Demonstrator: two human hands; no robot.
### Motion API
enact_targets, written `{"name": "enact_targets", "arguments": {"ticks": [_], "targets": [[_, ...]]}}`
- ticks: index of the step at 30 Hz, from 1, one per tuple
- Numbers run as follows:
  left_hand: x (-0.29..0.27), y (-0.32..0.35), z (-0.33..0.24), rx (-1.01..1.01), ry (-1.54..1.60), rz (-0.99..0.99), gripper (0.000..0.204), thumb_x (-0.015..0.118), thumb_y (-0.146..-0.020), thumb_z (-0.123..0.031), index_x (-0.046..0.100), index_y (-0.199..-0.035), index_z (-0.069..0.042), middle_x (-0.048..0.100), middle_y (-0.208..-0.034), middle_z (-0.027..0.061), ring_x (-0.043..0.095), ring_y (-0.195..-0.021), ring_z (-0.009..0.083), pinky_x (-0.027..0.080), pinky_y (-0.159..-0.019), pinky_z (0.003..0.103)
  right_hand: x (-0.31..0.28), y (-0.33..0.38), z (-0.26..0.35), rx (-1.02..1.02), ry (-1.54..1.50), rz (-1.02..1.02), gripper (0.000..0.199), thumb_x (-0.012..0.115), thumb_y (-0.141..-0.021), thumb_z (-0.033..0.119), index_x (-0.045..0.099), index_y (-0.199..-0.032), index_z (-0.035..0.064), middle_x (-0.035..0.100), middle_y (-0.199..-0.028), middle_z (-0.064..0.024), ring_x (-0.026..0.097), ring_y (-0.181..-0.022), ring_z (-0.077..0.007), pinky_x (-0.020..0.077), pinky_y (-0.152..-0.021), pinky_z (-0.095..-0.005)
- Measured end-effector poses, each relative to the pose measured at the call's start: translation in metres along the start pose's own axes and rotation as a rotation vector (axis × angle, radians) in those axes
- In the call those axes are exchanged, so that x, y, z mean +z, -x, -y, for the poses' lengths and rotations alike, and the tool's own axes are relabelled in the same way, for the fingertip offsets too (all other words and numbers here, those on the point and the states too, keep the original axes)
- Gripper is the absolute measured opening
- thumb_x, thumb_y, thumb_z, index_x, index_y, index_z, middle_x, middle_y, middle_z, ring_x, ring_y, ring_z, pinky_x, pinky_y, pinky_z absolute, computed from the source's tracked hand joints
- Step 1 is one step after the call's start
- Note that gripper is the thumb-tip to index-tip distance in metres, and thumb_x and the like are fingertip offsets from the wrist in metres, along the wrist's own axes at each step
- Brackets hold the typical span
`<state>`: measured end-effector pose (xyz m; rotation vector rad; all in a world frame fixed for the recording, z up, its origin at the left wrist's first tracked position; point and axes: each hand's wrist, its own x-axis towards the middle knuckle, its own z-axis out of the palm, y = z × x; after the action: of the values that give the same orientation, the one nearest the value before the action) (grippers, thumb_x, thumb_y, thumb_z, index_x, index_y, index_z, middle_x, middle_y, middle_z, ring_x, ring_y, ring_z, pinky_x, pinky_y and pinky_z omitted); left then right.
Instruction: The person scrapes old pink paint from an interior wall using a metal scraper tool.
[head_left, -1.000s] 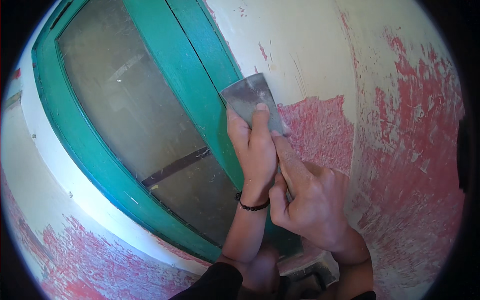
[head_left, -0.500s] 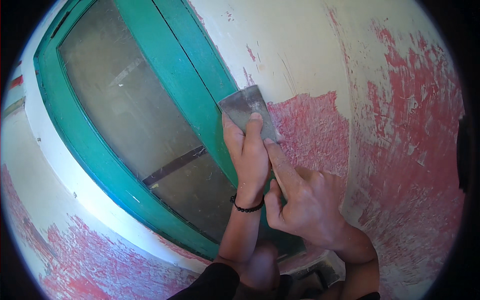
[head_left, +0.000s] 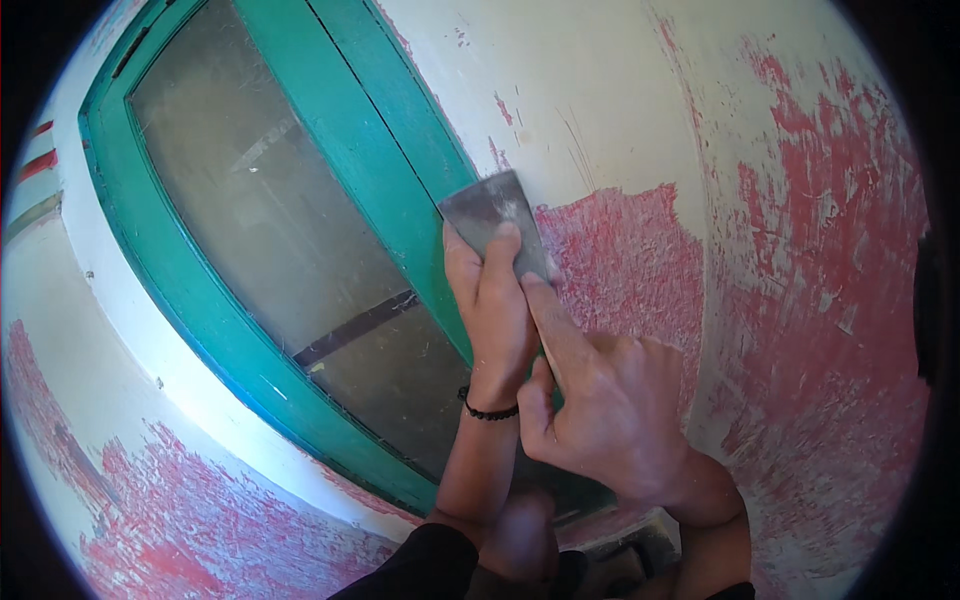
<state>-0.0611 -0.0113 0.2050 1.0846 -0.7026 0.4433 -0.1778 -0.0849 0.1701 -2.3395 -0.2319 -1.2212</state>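
A flat metal scraper blade lies against the wall right beside the green window frame. My left hand presses its fingers onto the blade; a black bead bracelet circles that wrist. My right hand grips the scraper's handle, which is hidden under it, with the forefinger stretched up along the blade. The blade's top edge meets cream paint, and bare red wall shows to its right.
The green frame holds dusty glass crossed by a dark bar. Patchy red and cream wall spreads to the right and at lower left. A grey ledge sits below my wrists.
Both hands have pushed the scraper a little upward along the frame's edge, and the blade's top edge now reaches the cream paint above the red patch.
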Motion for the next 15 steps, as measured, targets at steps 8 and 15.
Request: {"name": "enact_targets", "arguments": {"ticks": [8,15], "targets": [[0.008,-0.006,-0.002,0.06,0.044,0.035,0.037,0.054,-0.096,-0.011,0.048,-0.131,-0.002,0.064,-0.098,0.0074,0.06,-0.064,0.0124,0.052,-0.052,0.026,0.009,-0.007,-0.015,-0.05,-0.049,-0.101,0.067,0.064,-0.073,0.02,0.058,-0.139,0.0083,0.062,-0.06,-0.0122,0.064,-0.054,-0.0334,0.0518,-0.052,-0.0473],[0.008,0.001,0.0,0.02,0.047,0.001,0.038,0.054,-0.096,-0.011,0.047,-0.133,-0.003,0.063,-0.096,0.0067,0.058,-0.061,0.0101,0.051,-0.051,0.025,0.011,0.002,-0.006,0.014,0.055,-0.017,0.07,0.065,-0.071,0.018,0.057,-0.14,0.008,0.063,-0.061,-0.0123,0.065,-0.054,-0.0335,0.0524,-0.052,-0.047]]}}
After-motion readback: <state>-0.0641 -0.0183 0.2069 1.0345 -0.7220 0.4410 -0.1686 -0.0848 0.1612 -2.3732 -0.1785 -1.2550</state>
